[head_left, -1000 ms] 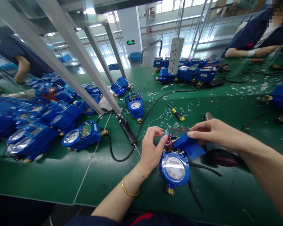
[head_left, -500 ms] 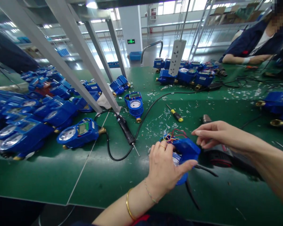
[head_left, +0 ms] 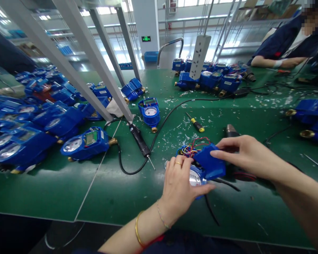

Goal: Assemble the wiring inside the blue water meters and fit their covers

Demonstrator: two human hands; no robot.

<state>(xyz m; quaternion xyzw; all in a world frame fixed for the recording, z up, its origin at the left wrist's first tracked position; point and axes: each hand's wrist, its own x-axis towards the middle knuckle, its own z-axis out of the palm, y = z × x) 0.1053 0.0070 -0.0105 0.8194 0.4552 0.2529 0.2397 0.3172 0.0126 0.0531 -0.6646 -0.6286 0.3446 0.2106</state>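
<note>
A blue water meter [head_left: 198, 176] lies on the green bench in front of me, its dial partly showing. My left hand [head_left: 181, 188] wraps round its body, fingers curled over it, a ring on one finger. A loose blue cover [head_left: 209, 163] sits tilted on top of the meter, and my right hand [head_left: 242, 153] presses its fingers on the cover's upper edge. A bunch of coloured wires [head_left: 194, 148] sticks out behind the cover. A black cable [head_left: 224, 183] runs out from under the meter to the right.
A black electric screwdriver [head_left: 139, 139] with its cord lies to the left, a yellow-handled screwdriver [head_left: 196, 124] behind the meter. Many blue meters [head_left: 42, 123] crowd the left side, more stand at the back [head_left: 212, 79] and far right [head_left: 311, 116]. A person [head_left: 286, 42] leans on the bench at the back right.
My left hand left the wires and closed round the meter's body. The cover went from lifted beside the wires to lying on the meter, with my right hand's fingers now pressing on it.
</note>
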